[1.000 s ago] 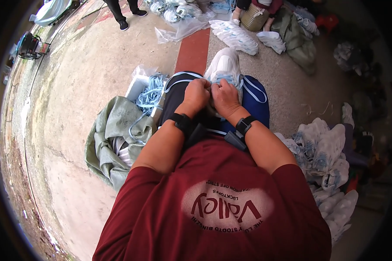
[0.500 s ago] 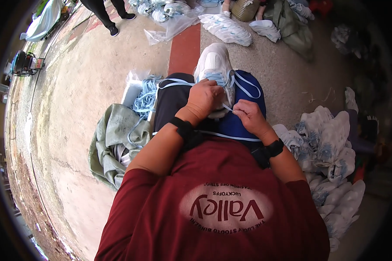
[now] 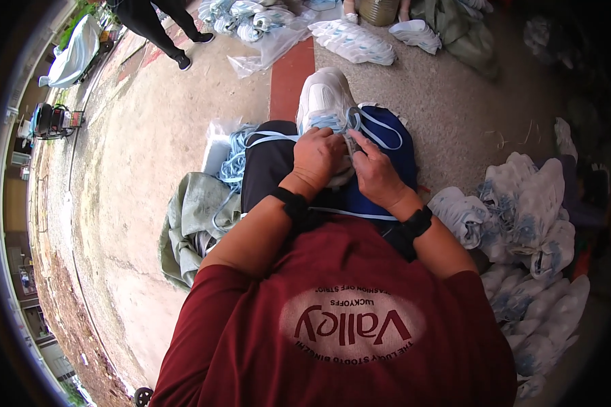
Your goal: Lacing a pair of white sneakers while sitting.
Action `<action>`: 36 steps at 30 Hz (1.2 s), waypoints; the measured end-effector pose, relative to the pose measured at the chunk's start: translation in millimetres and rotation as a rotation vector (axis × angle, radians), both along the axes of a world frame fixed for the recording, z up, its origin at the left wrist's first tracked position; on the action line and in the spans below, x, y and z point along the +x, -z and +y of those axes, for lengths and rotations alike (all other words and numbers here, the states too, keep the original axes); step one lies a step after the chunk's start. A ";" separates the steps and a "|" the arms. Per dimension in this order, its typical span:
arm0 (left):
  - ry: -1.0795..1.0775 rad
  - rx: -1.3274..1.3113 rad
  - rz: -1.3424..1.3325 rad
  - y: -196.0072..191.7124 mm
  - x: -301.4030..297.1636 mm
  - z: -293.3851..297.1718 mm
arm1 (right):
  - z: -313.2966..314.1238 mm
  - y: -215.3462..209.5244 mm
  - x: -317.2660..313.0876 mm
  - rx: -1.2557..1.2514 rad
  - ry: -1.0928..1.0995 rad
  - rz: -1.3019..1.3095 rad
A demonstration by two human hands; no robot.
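A white sneaker [image 3: 324, 95] with light blue lacing lies over my lap, toe pointing away from me. My left hand [image 3: 319, 157] is closed over the sneaker's opening, its fingers curled at the upper lacing. Close beside it, my right hand [image 3: 377, 173] has its index finger and thumb at the eyelet edge; anything pinched there is too small to make out. A light blue shoelace [image 3: 385, 129] loops out over the blue cloth [image 3: 395, 161] at the sneaker's right. Another length of lace runs left across my dark trouser leg toward a tangled bundle of shoelaces [image 3: 235, 163].
Piles of white sneakers [image 3: 523, 203] lie at my right. Beside my left leg is a grey-green cloth sack [image 3: 191, 220]. Farther off are a row of sneakers [image 3: 353, 42], clear plastic [image 3: 278, 44], another person's hands and a standing person's dark-trousered legs [image 3: 159, 30].
My right hand has moved up and left from pulling a lace end to the sneaker's eyelet edge. My left hand stays at the lacing. The view has turned slightly.
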State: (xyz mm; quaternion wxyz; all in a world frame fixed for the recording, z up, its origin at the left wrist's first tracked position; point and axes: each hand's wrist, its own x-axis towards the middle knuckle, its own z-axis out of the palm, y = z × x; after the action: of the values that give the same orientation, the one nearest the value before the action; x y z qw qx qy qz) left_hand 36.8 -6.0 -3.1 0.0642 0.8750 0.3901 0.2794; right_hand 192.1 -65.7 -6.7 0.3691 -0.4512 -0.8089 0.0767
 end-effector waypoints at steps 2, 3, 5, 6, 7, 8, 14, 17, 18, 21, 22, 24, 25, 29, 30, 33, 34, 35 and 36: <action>-0.020 0.012 -0.035 1.3 2.8 -1.7 | -3.5 -0.4 -1.6 -0.114 0.058 0.085; -0.049 0.013 -0.073 1.5 5.2 -2.6 | -3.3 1.4 -0.2 -0.114 0.061 0.088; -0.076 0.013 -0.111 1.9 8.6 -3.4 | -2.4 5.9 2.6 -0.212 0.012 0.184; -0.078 0.011 -0.130 2.2 9.6 -2.6 | -2.3 5.3 2.2 -0.212 0.014 0.186; -0.080 0.008 -0.149 2.5 10.3 -2.0 | -2.2 4.6 0.9 -0.138 0.019 0.119; -0.079 0.008 -0.149 3.2 10.8 -1.7 | -2.1 3.9 -0.3 -0.064 0.024 0.051; -0.044 0.023 -0.040 -4.0 10.8 3.4 | 1.6 8.6 4.6 -0.050 0.118 0.229; 0.024 0.099 0.228 -32.0 -1.8 -1.7 | -3.8 1.6 30.7 0.009 0.322 0.094; -0.016 0.064 0.271 -41.0 -17.9 -6.7 | -7.2 0.7 42.6 0.052 0.387 0.033; -0.177 0.038 0.302 -44.4 -90.0 -17.2 | -28.8 4.3 108.0 0.112 0.677 -0.139; -0.304 0.013 0.351 -41.4 -125.7 -21.3 | -41.3 3.9 133.7 0.065 0.781 -0.194; -0.548 -0.103 0.456 -27.2 -203.3 -31.0 | -68.8 10.2 184.6 -0.056 0.938 -0.297; -0.707 -0.190 0.517 -23.5 -234.7 -39.2 | -78.8 15.7 202.0 -0.126 0.994 -0.346; -0.987 -0.365 0.596 3.0 -293.7 -66.0 | -82.6 18.4 211.1 -0.349 1.016 -0.421; -1.052 -0.405 0.609 12.4 -296.8 -66.6 | -75.5 16.4 205.3 -0.458 0.961 -0.508; -1.027 -0.466 0.591 26.5 -287.4 -63.9 | -43.1 6.1 165.0 -0.504 0.746 -0.496; -0.940 -0.343 0.455 29.3 -272.5 -57.1 | -34.5 -1.8 144.3 -0.429 0.699 -0.398; -0.852 -0.219 0.321 28.6 -254.0 -49.1 | -22.2 -7.9 126.6 -0.474 0.616 -0.188; -0.757 -0.254 0.213 23.2 -231.7 -37.1 | -10.0 -13.1 107.9 -0.516 0.530 0.020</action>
State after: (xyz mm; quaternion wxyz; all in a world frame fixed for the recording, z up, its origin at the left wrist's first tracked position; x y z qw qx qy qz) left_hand -194.9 -43.1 -26.3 0.0238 0.6789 0.7203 0.1408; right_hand 299.9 -75.7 6.3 0.2580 -0.7224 -0.6146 0.1843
